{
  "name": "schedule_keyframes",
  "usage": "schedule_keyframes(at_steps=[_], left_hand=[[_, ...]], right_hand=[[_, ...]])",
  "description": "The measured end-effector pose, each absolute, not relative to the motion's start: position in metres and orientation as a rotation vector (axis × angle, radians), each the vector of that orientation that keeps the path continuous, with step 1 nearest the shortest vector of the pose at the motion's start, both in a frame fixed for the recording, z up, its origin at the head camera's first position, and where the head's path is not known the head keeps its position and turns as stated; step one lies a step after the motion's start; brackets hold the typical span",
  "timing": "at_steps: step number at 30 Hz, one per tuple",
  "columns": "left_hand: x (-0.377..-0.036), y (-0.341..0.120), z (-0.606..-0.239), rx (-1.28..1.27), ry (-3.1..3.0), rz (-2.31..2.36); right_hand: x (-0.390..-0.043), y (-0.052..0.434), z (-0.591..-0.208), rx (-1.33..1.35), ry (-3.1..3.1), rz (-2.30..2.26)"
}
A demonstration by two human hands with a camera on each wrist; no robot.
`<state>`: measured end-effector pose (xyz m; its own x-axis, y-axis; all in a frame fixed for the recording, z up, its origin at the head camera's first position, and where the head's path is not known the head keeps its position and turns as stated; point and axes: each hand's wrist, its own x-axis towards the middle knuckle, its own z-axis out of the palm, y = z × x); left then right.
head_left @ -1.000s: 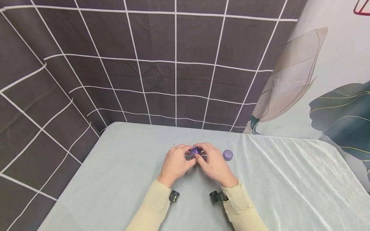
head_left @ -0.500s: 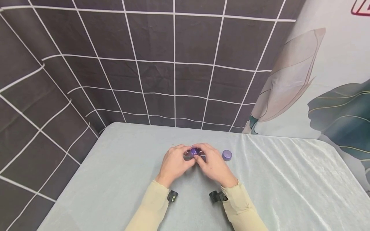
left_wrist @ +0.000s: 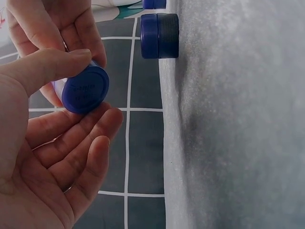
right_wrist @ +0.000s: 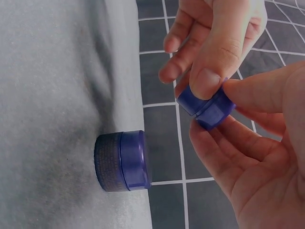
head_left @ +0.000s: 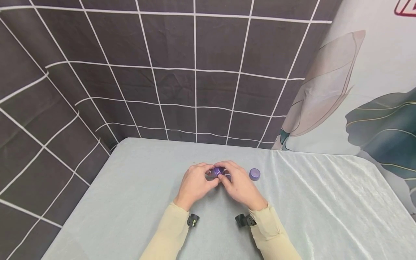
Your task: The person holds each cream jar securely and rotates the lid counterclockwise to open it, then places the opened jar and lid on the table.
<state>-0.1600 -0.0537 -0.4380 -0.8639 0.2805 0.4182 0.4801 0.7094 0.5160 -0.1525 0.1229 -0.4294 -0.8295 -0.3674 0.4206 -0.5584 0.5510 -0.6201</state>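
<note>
Between both hands, a small purple jar (head_left: 217,171) is held tilted above the table. My left hand (head_left: 194,184) grips its base end, the thumb pressing on the side, as the right wrist view shows. With thumb and fingers, my right hand (head_left: 239,185) pinches the wider lid end (right_wrist: 217,113). The left wrist view shows the jar's round bottom (left_wrist: 86,90) with faint embossed marks. Whether the lid is loose I cannot tell. Another purple jar (right_wrist: 123,161) with a lid and a printed band stands on the table by the right hand.
At the top edge of the left wrist view, part of a further purple jar (left_wrist: 155,4) shows. A pale, wrinkled cloth (head_left: 308,202) covers the table. Behind it hangs a dark gridded curtain (head_left: 172,86), with a leaf-patterned one (head_left: 328,90) at the right.
The head view has shifted slightly. Both hands keep hold of the jar in nearly the same place; the standing jar has not moved.
</note>
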Motion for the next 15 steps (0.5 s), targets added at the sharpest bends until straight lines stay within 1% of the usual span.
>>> schedule_keyframes(at_steps=[15], left_hand=[[-0.1603, -0.0541, -0.4366, -0.616, -2.615, -0.889]], right_hand=[[-0.1533, 0.1248, -0.4299, 0.815, -2.545, 1.109]])
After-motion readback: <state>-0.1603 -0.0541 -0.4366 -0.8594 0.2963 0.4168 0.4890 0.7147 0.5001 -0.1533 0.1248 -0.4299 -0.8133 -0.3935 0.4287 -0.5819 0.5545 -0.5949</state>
